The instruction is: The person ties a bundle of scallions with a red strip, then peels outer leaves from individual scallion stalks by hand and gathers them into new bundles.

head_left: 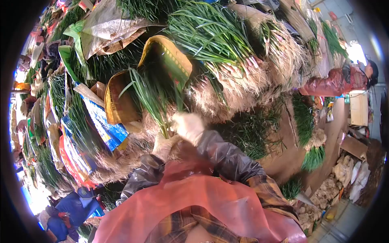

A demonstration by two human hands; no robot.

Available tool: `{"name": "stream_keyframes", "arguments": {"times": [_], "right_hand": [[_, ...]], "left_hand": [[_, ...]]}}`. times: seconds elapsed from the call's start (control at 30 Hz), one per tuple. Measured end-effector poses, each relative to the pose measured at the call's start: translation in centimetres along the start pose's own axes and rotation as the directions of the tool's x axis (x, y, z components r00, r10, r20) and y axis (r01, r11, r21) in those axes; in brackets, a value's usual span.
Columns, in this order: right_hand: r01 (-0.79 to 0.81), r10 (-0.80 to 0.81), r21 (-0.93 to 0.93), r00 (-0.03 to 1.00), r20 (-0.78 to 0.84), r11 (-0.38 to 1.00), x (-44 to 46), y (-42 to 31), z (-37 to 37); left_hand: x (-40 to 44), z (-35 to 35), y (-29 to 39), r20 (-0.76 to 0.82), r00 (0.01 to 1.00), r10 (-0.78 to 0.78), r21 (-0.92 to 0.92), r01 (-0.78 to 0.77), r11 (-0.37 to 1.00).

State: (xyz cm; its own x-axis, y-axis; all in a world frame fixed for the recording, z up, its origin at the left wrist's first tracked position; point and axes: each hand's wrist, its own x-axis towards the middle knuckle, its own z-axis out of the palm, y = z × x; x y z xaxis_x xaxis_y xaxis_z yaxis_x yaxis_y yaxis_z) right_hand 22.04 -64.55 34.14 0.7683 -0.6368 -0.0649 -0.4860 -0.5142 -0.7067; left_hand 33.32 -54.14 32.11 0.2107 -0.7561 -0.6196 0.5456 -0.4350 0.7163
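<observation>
A small bunch of green onions (150, 99) stands in front of the chest, leaves up and to the left. My left hand (164, 146), in a pale glove, is wrapped round its lower stems. Just to the right, my right hand (188, 127), also gloved, is smeared by motion beside the stems; its fingers cannot be made out. Behind the bunch lies an open yellow sack (172, 56) with green leaves in it. A large pile of green onions (239, 69) with pale roots lies to the right of the sack.
A blue and white sack (103, 121) lies to the left among more onions. Loose green leaves (251, 133) cover the floor at right. A person in a red apron (332, 82) is at the far right, another in blue (75, 212) at the lower left.
</observation>
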Motion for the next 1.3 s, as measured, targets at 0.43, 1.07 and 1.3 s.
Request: {"name": "stream_keyframes", "arguments": {"times": [0.43, 1.07, 1.3], "right_hand": [[-0.049, 0.074, -0.138, 0.980, 0.184, 0.989, -2.0, 0.3, -1.0], [-0.337, 0.253, 0.296, 0.924, 0.287, 0.894, -2.6, 4.2, 0.9], [-0.240, 0.390, 0.904, 0.916, 0.092, 0.353, 1.9, 5.9, 9.3]], "left_hand": [[2.9, -0.8, -3.7, 0.076, 0.991, 0.109, 0.604, -0.133, 0.786], [-0.7, 1.6, 3.4, 0.268, 0.880, -0.392, -0.169, 0.444, 0.880], [-0.5, 2.2, 3.6, 0.191, 0.901, -0.389, -0.075, 0.409, 0.910]]}}
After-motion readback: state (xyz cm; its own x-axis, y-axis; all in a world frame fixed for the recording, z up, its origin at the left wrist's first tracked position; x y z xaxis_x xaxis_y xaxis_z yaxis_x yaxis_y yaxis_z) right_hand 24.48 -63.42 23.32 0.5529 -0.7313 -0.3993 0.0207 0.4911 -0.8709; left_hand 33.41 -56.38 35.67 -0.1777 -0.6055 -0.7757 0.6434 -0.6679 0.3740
